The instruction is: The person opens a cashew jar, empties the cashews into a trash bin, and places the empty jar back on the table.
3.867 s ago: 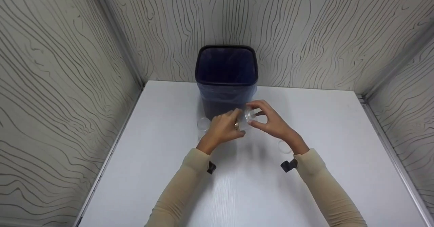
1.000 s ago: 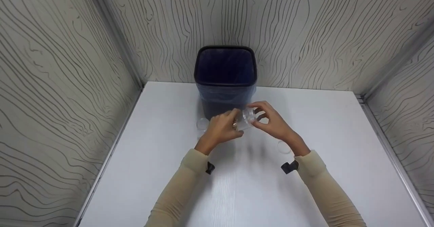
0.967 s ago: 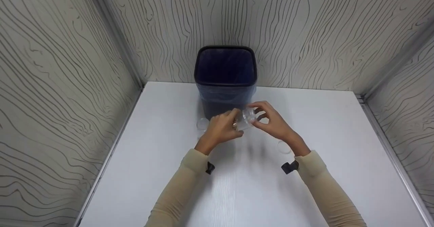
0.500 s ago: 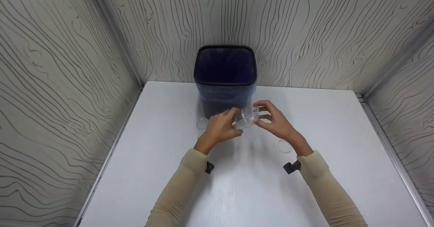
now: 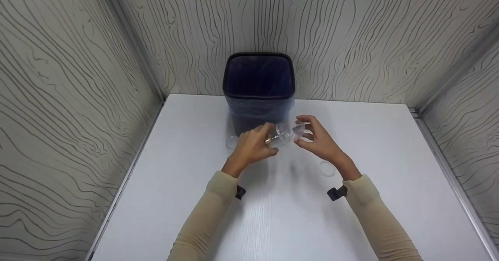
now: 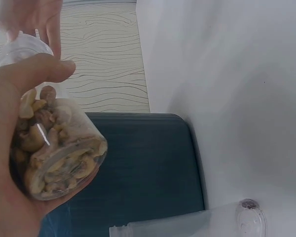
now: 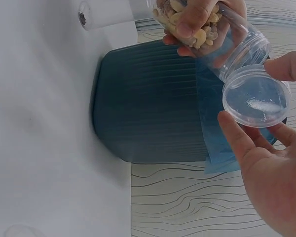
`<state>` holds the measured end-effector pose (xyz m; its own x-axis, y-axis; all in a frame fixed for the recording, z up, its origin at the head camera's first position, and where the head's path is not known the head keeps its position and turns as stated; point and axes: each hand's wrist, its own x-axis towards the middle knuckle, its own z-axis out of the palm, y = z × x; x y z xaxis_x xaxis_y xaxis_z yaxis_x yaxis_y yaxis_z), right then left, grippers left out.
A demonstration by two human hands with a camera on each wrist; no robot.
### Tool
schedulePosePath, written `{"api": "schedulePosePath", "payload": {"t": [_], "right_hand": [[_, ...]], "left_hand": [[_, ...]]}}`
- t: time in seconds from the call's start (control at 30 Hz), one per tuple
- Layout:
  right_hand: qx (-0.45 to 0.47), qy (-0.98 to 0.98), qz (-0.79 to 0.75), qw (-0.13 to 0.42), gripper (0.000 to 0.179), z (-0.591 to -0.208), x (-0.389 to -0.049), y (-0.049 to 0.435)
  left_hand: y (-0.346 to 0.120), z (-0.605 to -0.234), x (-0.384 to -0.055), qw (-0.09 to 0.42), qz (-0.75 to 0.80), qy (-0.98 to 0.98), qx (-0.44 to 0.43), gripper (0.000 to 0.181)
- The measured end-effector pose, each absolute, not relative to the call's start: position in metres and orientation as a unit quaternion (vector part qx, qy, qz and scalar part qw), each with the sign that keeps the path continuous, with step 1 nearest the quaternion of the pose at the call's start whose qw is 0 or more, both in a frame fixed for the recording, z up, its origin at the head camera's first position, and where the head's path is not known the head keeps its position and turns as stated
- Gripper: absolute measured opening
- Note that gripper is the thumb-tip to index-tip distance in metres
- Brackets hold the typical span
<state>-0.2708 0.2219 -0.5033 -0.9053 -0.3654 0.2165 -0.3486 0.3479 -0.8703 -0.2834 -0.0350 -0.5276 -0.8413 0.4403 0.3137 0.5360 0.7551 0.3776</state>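
My left hand [image 5: 252, 147] grips a clear plastic jar [image 5: 279, 135] partly filled with cashews, tilted with its open mouth toward the right. In the left wrist view the nuts fill the jar [image 6: 54, 148] against my palm. My right hand [image 5: 317, 142] pinches the jar's clear lid [image 5: 299, 130] between thumb and fingers, just off the mouth. The right wrist view shows the lid [image 7: 255, 96] apart from the threaded neck of the jar [image 7: 222, 34]. Both hands hover in front of the dark bin [image 5: 259, 89].
The bin [image 7: 153, 113] has a blue liner and stands at the back of the white table [image 5: 273, 222]. An empty clear jar [image 5: 232, 142] lies left of the bin, also visible as the jar [image 6: 197, 224]. A loose clear lid [image 5: 326, 168] lies near my right wrist. Patterned walls enclose three sides.
The lid has come off the jar: my right hand has drawn it slightly to the right, away from the mouth. The left hand has tilted the jar a little more.
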Motion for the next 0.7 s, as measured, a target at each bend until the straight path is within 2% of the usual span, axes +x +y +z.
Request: {"api": "schedulePosePath", "payload": {"t": [0.43,0.7], "right_hand": [[-0.187,0.862,-0.471,0.009,0.077,-0.5066,-0.2698,0.2272],[-0.175,0.873,-0.456,0.009,0.073,-0.5088,-0.2702,0.2282]], "left_hand": [[-0.0362,-0.5251,-0.2829,0.105,-0.235,-0.929,-0.264,0.064],[-0.0367,-0.523,-0.284,0.112,-0.235,-0.929,-0.263,0.064]]}}
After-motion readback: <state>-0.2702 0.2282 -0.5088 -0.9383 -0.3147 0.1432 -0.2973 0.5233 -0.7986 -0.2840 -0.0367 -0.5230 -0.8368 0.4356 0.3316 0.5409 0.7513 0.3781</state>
